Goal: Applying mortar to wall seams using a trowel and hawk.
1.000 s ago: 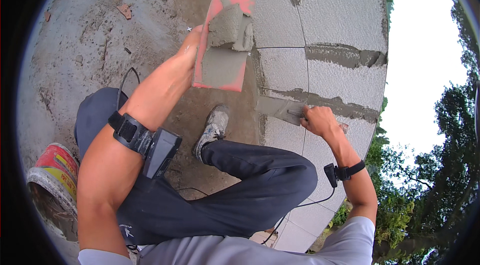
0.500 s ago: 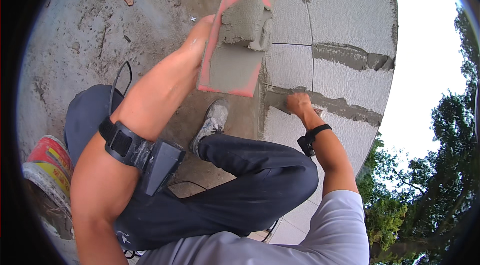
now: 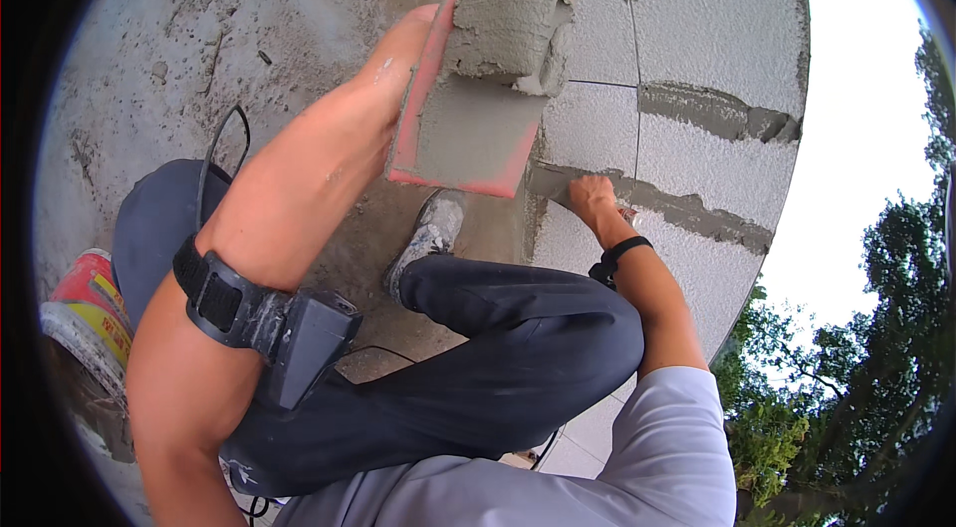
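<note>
A flat red mortar board is held up by my left hand, whose fingers are hidden behind it. A thick lump of wet grey mortar sits on the board, with a thin smear below. My right hand is closed in a fist on a trowel, mostly hidden by the hand and the mortar. It is at the near end of a grey mortar band crossing the pale textured blocks. The trowel meets the band there.
A second mortar strip runs across the blocks farther off. My shoe stands on the dusty ground below the board. A red and yellow bucket is at the left. Trees rise beyond the blocks' right edge.
The view has shifted slightly. The mortar board and its lump appear a little farther right and up. My right hand stays at the near end of the mortar band, with the trowel blade less visible.
</note>
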The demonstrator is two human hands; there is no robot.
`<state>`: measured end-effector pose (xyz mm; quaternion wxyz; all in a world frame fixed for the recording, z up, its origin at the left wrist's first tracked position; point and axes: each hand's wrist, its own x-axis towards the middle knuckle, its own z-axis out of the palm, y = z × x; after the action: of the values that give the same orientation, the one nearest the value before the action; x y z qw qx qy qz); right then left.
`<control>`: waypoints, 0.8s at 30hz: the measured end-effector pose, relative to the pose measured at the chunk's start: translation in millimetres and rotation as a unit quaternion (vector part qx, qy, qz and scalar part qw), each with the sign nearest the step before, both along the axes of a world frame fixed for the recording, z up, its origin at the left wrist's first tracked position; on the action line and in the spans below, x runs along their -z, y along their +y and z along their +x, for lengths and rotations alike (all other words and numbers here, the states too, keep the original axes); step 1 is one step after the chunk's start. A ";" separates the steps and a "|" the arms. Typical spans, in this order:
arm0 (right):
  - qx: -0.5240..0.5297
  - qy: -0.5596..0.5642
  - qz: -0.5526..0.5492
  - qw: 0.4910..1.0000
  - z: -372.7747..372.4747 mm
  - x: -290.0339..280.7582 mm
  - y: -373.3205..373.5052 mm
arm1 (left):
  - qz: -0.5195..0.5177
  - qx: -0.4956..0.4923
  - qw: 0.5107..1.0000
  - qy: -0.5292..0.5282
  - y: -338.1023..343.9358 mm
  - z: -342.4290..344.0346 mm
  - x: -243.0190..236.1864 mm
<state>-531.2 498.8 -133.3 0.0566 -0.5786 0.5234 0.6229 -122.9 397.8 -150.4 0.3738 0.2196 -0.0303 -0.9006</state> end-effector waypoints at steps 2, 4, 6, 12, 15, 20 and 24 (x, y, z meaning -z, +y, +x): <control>-0.007 -0.008 0.033 0.999 0.4 -8.0 -10.9 | -0.004 -0.005 1.000 0.004 -1.9 -1.2 -4.7; -0.027 -0.014 0.038 0.999 14.3 -12.5 -12.3 | 0.004 -0.011 1.000 0.001 3.5 12.1 0.6; -0.044 -0.015 0.042 0.998 19.1 -12.3 -10.3 | 0.011 -0.013 1.000 0.003 -5.9 15.5 3.7; -0.098 -0.005 -0.013 0.995 1.1 10.6 4.4 | 0.023 -0.008 1.000 0.007 -3.0 -8.9 0.5; -0.077 -0.001 -0.042 0.996 -7.3 24.0 10.9 | 0.033 -0.002 0.999 0.013 -1.2 -6.9 13.2; -0.049 0.044 0.035 0.997 -16.0 24.5 23.4 | 0.031 0.002 0.999 0.030 -3.4 -17.3 -5.4; -0.025 -0.001 0.044 0.999 15.3 0.2 9.5 | 0.035 -0.004 0.999 0.035 11.2 5.0 -1.1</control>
<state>-515.9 508.4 -133.5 0.0669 -0.5891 0.4803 0.6463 -118.0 409.1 -149.4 0.3704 0.2012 0.0151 -0.9067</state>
